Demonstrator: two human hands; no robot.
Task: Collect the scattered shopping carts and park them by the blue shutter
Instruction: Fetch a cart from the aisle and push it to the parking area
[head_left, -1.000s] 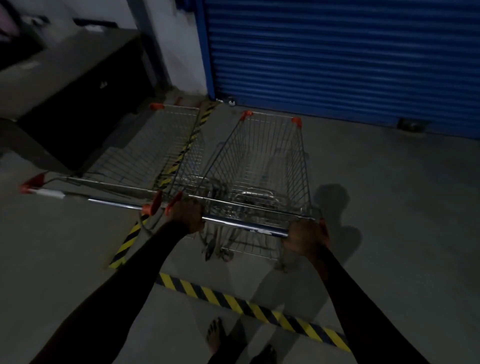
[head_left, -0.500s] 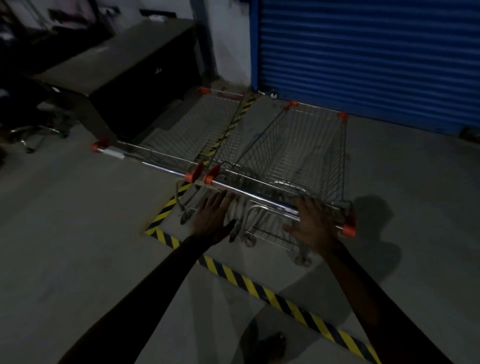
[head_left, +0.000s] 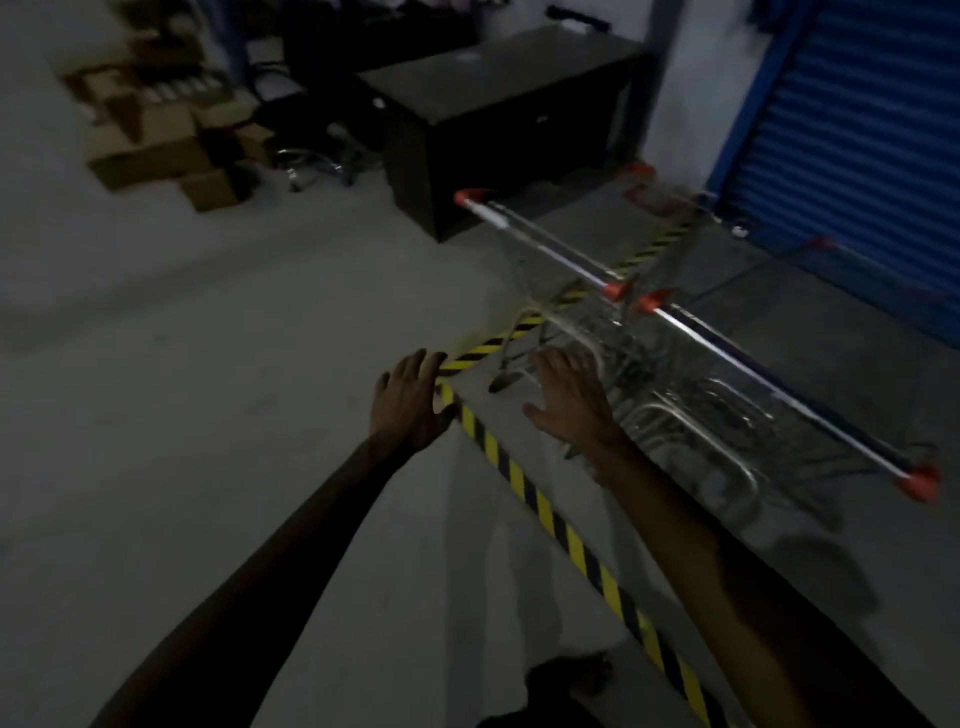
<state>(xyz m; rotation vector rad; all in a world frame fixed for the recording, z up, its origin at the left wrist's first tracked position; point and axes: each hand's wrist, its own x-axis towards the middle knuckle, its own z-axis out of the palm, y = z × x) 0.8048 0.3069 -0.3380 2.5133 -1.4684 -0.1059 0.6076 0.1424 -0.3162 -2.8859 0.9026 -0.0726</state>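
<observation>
Dim room, grey concrete floor (head_left: 208, 467), yellow-black hazard tape (head_left: 545, 514) marking a bay. Blue roller shutter (head_left: 857, 156) far right, dark desk (head_left: 493, 114) far centre, cardboard boxes (head_left: 156, 150) far left. Versus 0.5 s ago: both hands are off the handle and the view has swung left. Left hand (head_left: 410, 402) and right hand (head_left: 571, 400) hover with fingers spread, holding nothing. Silver wire shopping cart (head_left: 779, 389) sits just right of the right hand, not touching. Second wire cart (head_left: 540, 243) is beside it, farther left. Both are near the shutter.
</observation>
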